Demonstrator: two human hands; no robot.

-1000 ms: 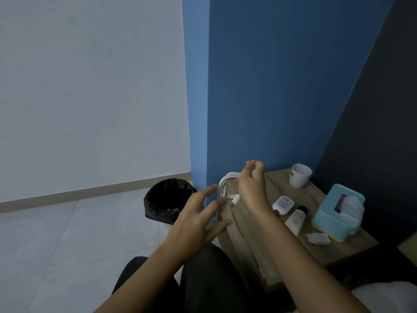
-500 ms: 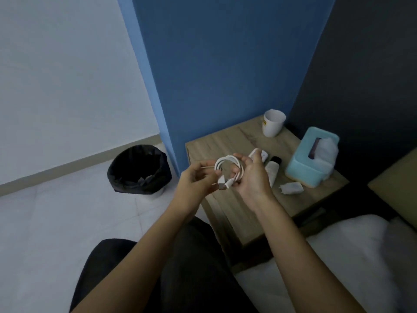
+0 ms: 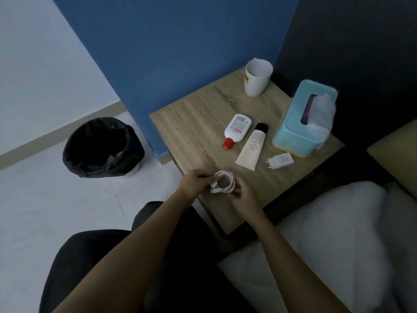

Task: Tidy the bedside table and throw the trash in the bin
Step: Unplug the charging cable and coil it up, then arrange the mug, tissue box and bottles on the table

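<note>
Both hands are low over the near edge of the bedside table (image 3: 191,123), at about 6 o'clock on its top. The left hand (image 3: 191,185) pinches one side of a coiled white charging cable (image 3: 223,182) and the right hand (image 3: 244,195) pinches the other side, so each hand is closed on the cable. The loops look neat, but a plug end pokes out at the bottom — it could spring loose. To do this well, I think the person should tuck that end through the coil, keep the loops pressed flat, and set the coil down gently so it does not pop open. A good spot may be next to the white charger plug (image 3: 279,161), at about 3 o'clock from the hands. Farther back lie a white bottle with a red cap (image 3: 237,129) and a cream tube (image 3: 251,146), side by side. The blue tissue box (image 3: 293,129) sits at 2 o'clock and the white cup (image 3: 257,81) at 12. The black bin (image 3: 102,147) waits on the floor at 9 o'clock — I cannot see any clear trash on the table.
</note>
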